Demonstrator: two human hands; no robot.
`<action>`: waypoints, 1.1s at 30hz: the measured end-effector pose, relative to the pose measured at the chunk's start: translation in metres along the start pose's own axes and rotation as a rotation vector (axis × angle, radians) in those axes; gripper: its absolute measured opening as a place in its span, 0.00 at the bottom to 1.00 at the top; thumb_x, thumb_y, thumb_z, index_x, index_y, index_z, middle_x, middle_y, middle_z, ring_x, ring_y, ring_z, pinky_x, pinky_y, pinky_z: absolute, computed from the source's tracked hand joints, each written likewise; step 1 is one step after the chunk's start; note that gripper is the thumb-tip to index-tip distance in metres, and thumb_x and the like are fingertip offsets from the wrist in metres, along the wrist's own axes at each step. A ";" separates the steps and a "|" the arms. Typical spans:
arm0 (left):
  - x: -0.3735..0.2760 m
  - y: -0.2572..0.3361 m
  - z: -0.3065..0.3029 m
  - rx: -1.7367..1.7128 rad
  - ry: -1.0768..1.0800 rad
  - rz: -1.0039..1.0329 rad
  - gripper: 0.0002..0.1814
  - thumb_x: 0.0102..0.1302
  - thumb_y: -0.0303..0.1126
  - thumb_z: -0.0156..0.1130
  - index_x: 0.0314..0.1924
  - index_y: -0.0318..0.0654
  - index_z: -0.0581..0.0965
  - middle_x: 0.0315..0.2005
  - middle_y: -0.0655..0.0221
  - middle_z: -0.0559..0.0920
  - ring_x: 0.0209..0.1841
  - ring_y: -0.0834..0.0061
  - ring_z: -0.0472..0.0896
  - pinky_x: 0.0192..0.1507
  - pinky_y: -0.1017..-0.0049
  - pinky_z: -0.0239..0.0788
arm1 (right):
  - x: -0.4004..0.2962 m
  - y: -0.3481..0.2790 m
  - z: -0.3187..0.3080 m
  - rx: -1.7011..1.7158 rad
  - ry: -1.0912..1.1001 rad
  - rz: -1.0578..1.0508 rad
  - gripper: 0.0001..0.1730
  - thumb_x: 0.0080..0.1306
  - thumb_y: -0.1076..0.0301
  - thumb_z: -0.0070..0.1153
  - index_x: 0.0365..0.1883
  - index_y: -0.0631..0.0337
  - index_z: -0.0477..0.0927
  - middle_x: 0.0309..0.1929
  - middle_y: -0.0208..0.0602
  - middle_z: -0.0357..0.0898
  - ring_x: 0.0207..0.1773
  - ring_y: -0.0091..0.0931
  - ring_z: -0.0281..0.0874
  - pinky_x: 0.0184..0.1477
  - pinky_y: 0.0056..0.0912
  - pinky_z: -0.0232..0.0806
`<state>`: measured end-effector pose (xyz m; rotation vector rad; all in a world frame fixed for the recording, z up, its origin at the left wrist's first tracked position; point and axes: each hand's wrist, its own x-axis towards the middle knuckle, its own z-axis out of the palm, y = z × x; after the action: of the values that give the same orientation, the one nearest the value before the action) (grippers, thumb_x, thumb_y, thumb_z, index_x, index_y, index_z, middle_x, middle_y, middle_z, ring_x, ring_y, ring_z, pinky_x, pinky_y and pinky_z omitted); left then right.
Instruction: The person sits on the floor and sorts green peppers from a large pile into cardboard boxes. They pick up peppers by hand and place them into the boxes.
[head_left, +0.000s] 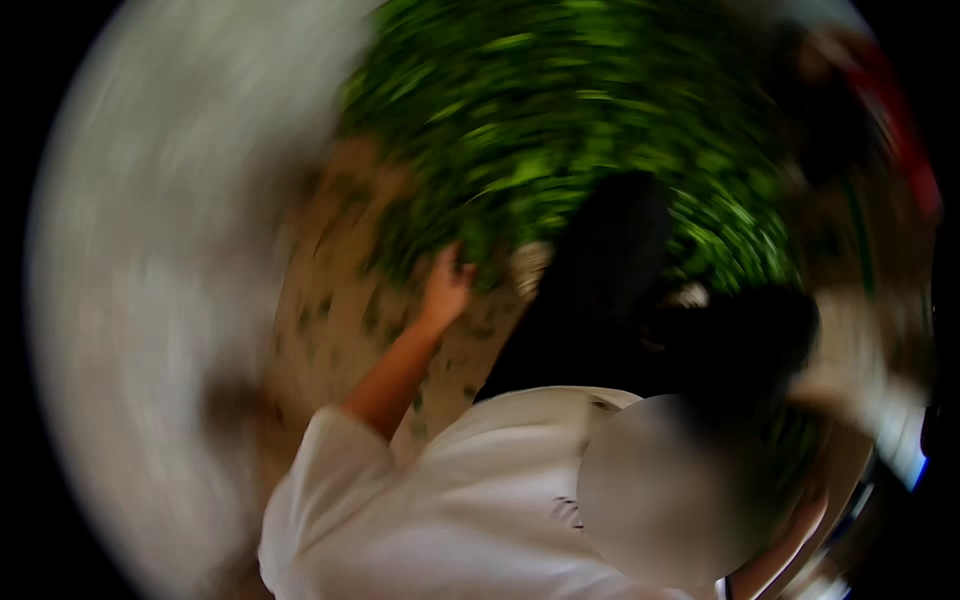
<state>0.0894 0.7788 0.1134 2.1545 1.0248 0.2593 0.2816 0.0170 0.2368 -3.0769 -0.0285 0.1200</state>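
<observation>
The whole view is smeared by motion. My left hand (448, 291) reaches down at the near edge of a large heap of green leaves (540, 127). Its fingers look spread apart, and I see nothing held in them; whether they touch the leaves is unclear. Far off at the lower right is my right hand (814, 496), close to some darker greenery (791, 442). Blur and shadow hide its fingers and anything in them. Between my hands are my bent legs in black trousers (600, 300), with the leaf heap around the knees.
Scattered leaf bits lie on the brown ground (345, 322) at the left. A pale, blurred surface (157, 262) fills the far left. At the upper right is a blurred shape with red (892, 120), perhaps another person. A pale object (532, 266) shows beside my leg.
</observation>
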 end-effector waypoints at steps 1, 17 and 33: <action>-0.021 -0.050 0.018 -0.046 -0.060 -0.175 0.30 0.65 0.35 0.59 0.65 0.37 0.63 0.54 0.51 0.74 0.54 0.57 0.75 0.54 0.65 0.67 | 0.004 0.021 -0.002 -0.043 0.105 0.078 0.25 0.70 0.54 0.48 0.55 0.65 0.75 0.50 0.52 0.79 0.53 0.40 0.76 0.54 0.39 0.66; -0.400 -0.270 0.104 0.524 -1.079 -0.638 0.15 0.57 0.35 0.59 0.44 0.40 0.81 0.44 0.53 0.81 0.48 0.56 0.79 0.48 0.62 0.72 | 0.108 -0.475 -0.020 0.305 -0.163 -0.888 0.19 0.71 0.67 0.50 0.59 0.63 0.72 0.52 0.48 0.78 0.53 0.33 0.77 0.53 0.33 0.68; 0.206 -0.076 0.123 0.178 0.150 0.472 0.19 0.65 0.34 0.58 0.54 0.36 0.71 0.46 0.55 0.77 0.52 0.55 0.74 0.50 0.59 0.70 | 0.049 -0.489 0.002 0.328 -0.153 -0.606 0.12 0.65 0.73 0.56 0.46 0.66 0.80 0.43 0.46 0.82 0.46 0.33 0.81 0.50 0.32 0.70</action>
<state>0.2374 0.8977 -0.0517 2.5545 0.6208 0.5768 0.3228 0.5060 0.2616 -2.5894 -0.8411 0.2892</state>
